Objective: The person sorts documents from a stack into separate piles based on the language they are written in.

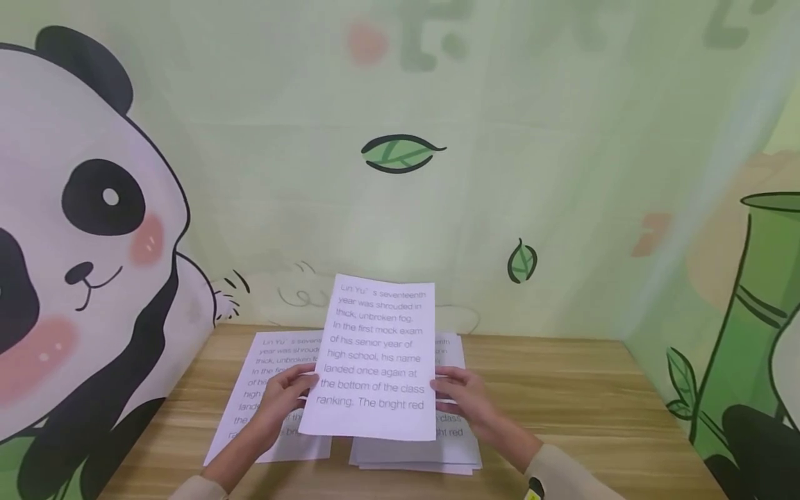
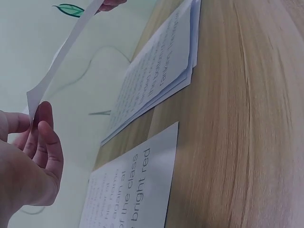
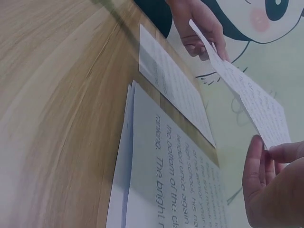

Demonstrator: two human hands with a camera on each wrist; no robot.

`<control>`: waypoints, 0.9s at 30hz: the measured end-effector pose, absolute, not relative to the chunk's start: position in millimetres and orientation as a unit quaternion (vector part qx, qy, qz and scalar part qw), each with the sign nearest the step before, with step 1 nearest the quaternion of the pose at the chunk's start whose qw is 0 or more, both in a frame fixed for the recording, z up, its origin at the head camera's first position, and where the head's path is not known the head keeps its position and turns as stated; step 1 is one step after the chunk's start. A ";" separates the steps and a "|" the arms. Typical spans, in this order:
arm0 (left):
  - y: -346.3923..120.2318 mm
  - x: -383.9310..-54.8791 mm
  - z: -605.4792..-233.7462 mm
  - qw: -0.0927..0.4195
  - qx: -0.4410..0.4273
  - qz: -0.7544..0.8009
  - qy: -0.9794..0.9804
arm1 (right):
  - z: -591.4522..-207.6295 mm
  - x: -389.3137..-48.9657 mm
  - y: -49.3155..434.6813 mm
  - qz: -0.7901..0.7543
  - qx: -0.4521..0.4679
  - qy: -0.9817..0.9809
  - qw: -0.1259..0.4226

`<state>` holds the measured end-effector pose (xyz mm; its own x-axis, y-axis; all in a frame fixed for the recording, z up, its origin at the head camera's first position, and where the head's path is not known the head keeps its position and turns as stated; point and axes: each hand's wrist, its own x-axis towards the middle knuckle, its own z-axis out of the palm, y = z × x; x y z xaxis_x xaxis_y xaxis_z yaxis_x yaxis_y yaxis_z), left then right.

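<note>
A printed sheet of paper point(image 1: 378, 357) is held up over the table, its text facing me. My left hand point(image 1: 281, 403) pinches its left edge between thumb and fingers. On the opposite edge, my right hand point(image 1: 469, 399) pinches it the same way. In both wrist views the raised sheet point(image 2: 64, 57) is seen nearly edge-on, above the tabletop. Below it on the right lies a loose stack of printed sheets point(image 3: 156, 175), its edges slightly uneven. To the left lies another printed sheet point(image 2: 137, 185), partly hidden in the head view by my left hand and the raised sheet.
The wooden table point(image 1: 550, 396) extends to both sides of the papers. Behind it hangs a pale green backdrop point(image 1: 269, 173) with a panda, leaves and bamboo drawn on it. A narrow strip of wood separates the stack from the left sheet.
</note>
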<state>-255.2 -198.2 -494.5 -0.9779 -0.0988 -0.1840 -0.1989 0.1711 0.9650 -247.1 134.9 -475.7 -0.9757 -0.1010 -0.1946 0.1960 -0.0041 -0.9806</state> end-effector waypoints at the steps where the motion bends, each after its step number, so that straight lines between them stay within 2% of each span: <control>1: -199.8 -254.9 -493.3 0.038 -0.100 0.635 0.765 | -475.5 -248.0 132.4 -0.711 0.035 0.695 0.103; 12: -221.0 -255.3 -493.0 0.032 -0.120 0.637 0.761 | -469.4 -257.7 106.7 -0.734 0.036 0.669 0.109; 27: -248.5 -253.8 -507.7 0.034 -0.150 0.657 0.738 | -481.0 -262.0 80.0 -0.741 0.024 0.658 0.134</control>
